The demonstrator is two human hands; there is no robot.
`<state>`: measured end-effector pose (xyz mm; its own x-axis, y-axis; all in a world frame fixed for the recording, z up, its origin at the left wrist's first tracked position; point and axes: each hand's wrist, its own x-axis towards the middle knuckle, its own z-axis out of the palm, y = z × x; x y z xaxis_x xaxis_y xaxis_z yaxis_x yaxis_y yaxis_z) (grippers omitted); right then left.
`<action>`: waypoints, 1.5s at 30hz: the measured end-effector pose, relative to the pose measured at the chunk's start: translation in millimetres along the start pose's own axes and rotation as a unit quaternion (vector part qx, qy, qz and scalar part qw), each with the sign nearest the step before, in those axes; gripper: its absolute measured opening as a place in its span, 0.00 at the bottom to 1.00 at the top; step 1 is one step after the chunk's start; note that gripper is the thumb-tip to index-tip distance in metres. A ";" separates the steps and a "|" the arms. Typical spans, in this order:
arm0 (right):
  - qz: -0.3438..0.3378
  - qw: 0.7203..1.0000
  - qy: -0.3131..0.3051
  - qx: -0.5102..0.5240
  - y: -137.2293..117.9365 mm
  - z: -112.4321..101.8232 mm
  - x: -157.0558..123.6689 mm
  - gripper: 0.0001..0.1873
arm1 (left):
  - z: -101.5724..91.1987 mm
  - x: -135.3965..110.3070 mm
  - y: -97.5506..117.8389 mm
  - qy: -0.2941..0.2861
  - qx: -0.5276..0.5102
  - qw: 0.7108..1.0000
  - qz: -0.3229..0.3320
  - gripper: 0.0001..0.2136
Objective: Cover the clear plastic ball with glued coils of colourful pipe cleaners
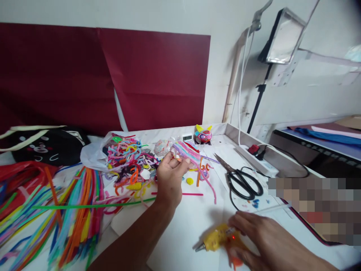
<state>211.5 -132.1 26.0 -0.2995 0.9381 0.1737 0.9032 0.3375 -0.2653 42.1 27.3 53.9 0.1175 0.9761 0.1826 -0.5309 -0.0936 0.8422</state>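
Fingers [239, 222] of the right hand [263, 237] were grasping one yellow glue gun [218, 237], which lay on the near side of the scissors [233, 174] and a little to their left. Its metal nozzle pointed left and slightly toward the wearer, with the long axis of the barrel running the same way; the body sat against the fingertips, the nozzle clear of them. One red light glowed on its side, and blur softened its outline.

Thumb and fingers of the left hand [170, 178] pinched one striped bundle [188, 151] of fuzzy stems, left of the scissors and slightly farther back. Its long axis slanted from far left to near right, past the fingertips, and one loose pink strand trailed toward the wearer. Its stems could not be counted exactly.

One yellow disc [190, 181] and one straight pink stem [193, 194] lay left of the scissors. Beyond the scissors, to the left, stood one small figure [203, 136] with two yellow ears, next to one digital display [187, 137]. Far left of the scissors were one heap of curled pieces [124, 150] and many long stems [80, 222], both too crowded to count.
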 end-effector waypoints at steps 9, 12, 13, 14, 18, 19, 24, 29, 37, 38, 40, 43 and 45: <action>0.175 0.981 -0.069 0.052 8.6 30.9 -22.7 0.19 | -1.0 -0.5 -2.6 -0.002 0.029 1.000 -0.006 0.18; 0.181 0.979 -0.075 0.064 10.1 34.1 -24.2 0.17 | -3.8 -1.1 -1.1 0.002 0.040 0.999 -0.007 0.18; 0.177 0.979 -0.076 0.069 10.4 34.4 -24.5 0.17 | -5.3 -1.6 -0.7 0.002 0.045 0.999 -0.006 0.19; 0.172 0.980 -0.075 0.073 10.8 34.6 -24.8 0.18 | -7.0 -2.3 -0.3 0.002 0.050 0.999 -0.006 0.19; 0.158 0.982 -0.061 0.085 12.4 37.2 -27.1 0.22 | -13.4 -8.4 2.0 0.019 0.067 0.997 -0.015 0.28; 0.160 0.982 -0.061 0.085 12.7 38.1 -27.9 0.22 | -14.7 -10.7 2.9 0.031 0.071 0.997 -0.019 0.33; 0.180 0.979 -0.068 0.062 11.6 40.0 -32.3 0.15 | -20.5 -22.1 8.5 0.044 0.098 0.994 -0.020 0.49; 0.188 0.977 -0.090 0.034 9.3 37.7 -32.3 0.07 | -27.4 -29.8 9.7 0.024 0.129 0.991 -0.003 0.32; 0.225 0.946 -0.125 0.195 11.4 20.9 -34.7 0.08 | -32.9 -30.1 7.8 0.015 0.145 0.989 0.005 0.22; 0.228 0.941 -0.130 0.212 13.2 18.0 -36.8 0.08 | -33.3 -29.8 7.7 0.011 0.148 0.989 0.005 0.22; 0.229 0.937 -0.117 0.237 18.4 13.0 -43.0 0.10 | -33.6 -29.7 7.7 -0.002 0.154 0.988 0.003 0.22; 0.249 0.938 -0.020 0.240 28.8 7.1 -55.2 0.19 | -33.1 -30.7 8.1 -0.009 0.162 0.987 0.005 0.22; 0.274 0.934 0.048 0.222 34.4 3.6 -61.4 0.26 | -32.6 -31.5 8.7 -0.008 0.169 0.985 0.005 0.22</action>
<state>259.9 -177.8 2.9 0.2184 0.9756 -0.0248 0.6893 -0.1721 -0.7037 6.4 2.2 38.9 0.1283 0.9717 0.1983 -0.2217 -0.1667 0.9608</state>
